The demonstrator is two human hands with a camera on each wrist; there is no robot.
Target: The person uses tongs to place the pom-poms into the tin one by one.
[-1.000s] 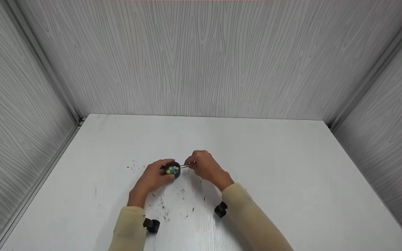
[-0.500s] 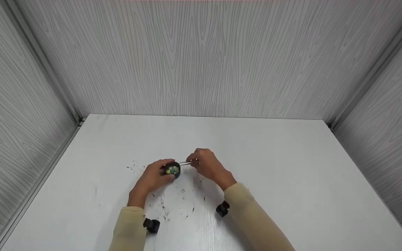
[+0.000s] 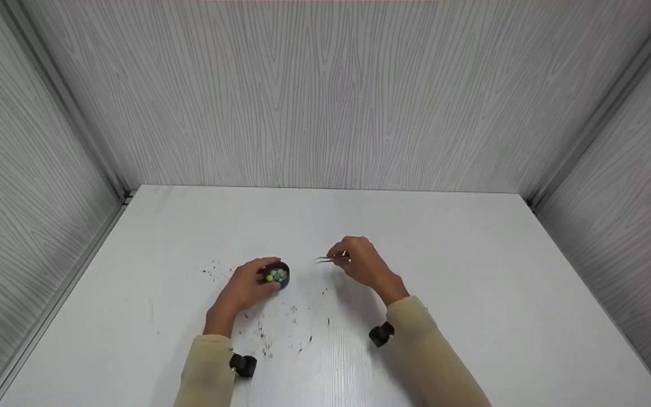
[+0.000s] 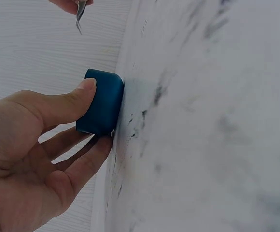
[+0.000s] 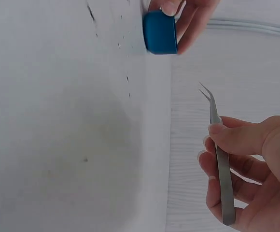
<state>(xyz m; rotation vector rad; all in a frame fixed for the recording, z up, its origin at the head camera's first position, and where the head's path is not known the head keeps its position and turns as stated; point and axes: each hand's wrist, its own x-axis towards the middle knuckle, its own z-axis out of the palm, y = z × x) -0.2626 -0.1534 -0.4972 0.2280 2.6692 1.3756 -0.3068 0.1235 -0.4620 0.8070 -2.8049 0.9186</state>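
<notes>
A small round blue container (image 4: 104, 104) stands on the white table, and in the head view several pale, yellow and blue-green bits (image 3: 277, 275) show inside its dark rim. My left hand (image 3: 251, 284) grips it from the left side, thumb on the near wall and fingers round the far side. To its right, my right hand (image 3: 361, 263) holds metal tweezers (image 5: 222, 169) above the table. Their bent tips point toward the container, slightly spread and apart from it. Nothing shows between the tips.
Dark specks and smudges (image 3: 263, 337) are scattered over the white table (image 3: 444, 254) near the container and between the forearms. Grey wood-grain panels (image 3: 325, 96) enclose the table at the back and both sides. A small black camera (image 3: 381, 334) sits on each wrist.
My right hand has drawn the tweezers away from the container's rim, to the right and slightly farther from me. The left hand stays on the container.
</notes>
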